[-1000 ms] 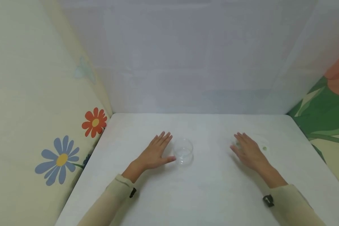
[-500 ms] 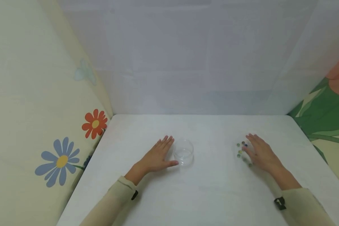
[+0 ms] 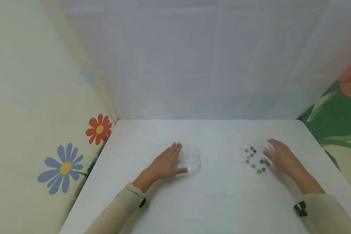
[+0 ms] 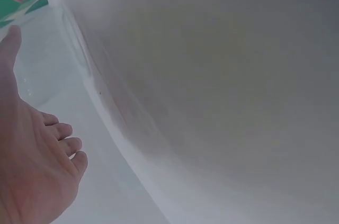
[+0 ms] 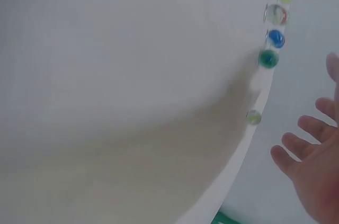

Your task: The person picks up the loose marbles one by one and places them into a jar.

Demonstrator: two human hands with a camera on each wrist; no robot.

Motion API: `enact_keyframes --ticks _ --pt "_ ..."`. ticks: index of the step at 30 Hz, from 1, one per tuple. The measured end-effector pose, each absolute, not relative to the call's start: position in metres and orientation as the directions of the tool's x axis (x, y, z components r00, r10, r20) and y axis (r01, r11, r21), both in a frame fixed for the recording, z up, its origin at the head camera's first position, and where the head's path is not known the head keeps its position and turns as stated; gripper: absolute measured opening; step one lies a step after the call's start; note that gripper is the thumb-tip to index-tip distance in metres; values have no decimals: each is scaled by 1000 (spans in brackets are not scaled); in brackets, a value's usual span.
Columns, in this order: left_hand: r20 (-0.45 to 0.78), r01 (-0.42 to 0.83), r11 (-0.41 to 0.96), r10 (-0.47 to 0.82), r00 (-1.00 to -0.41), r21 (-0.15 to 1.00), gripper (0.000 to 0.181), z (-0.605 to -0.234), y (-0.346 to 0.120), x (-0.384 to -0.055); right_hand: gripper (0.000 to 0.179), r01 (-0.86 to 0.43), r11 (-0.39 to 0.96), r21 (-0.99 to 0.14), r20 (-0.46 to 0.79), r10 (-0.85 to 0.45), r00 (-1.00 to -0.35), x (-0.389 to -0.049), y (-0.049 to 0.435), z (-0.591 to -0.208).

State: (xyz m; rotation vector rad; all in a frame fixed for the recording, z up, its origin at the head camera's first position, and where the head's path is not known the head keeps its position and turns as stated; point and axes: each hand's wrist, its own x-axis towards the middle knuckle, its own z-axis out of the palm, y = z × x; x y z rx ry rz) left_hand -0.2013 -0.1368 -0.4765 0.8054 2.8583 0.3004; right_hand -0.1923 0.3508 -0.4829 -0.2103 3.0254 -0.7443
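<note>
A clear round container stands on the white table, left of the marbles. My left hand is at its left side, fingers stretched along the far side and thumb across the near side, fingertips right at the wall. Seen from the left wrist, the hand has its palm and fingers facing the container. Several glass marbles, green, blue, yellow and brownish, lie scattered at the right. Just right of them my right hand holds nothing, its fingers loosely extended. In the right wrist view a blue marble lies beyond the fingers.
The white table has a white cloth wall along its back edge. A cream panel with flowers closes off the left side. At the right stands a panel with green leaves.
My right hand has moved right, off the marbles, which now show spread out on the table. My left hand has shifted slightly right, closer against the clear container.
</note>
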Motion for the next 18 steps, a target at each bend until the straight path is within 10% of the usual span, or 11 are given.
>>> enact_keyframes --ticks 18 --pt "-103 475 852 505 -857 222 113 -479 -128 -204 71 -107 897 -429 -109 -169 -979 -194 395 -492"
